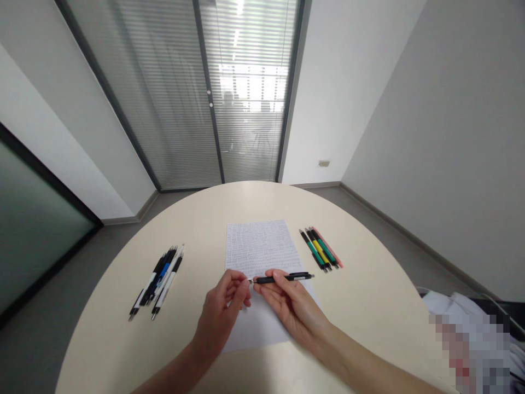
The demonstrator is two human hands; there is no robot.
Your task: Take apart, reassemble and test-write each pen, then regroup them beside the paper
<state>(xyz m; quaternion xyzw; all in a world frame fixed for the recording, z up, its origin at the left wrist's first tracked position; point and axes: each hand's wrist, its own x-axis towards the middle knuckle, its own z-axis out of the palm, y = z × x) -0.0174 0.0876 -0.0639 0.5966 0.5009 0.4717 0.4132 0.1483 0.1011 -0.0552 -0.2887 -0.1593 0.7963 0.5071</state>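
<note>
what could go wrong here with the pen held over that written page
1. The left hand pinches the tip of the black pen that the right hand holds. If the tip comes loose, a small part might drop and roll off the round table.
2. The tip is above the written sheet, so ink could smear the sheet or the fingers.

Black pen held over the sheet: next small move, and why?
Likely steady the black pen with the right hand and turn its metal tip with the left hand: the right hand holds the barrel level above the handwritten sheet, and the left fingertips pinch the tip.
</note>
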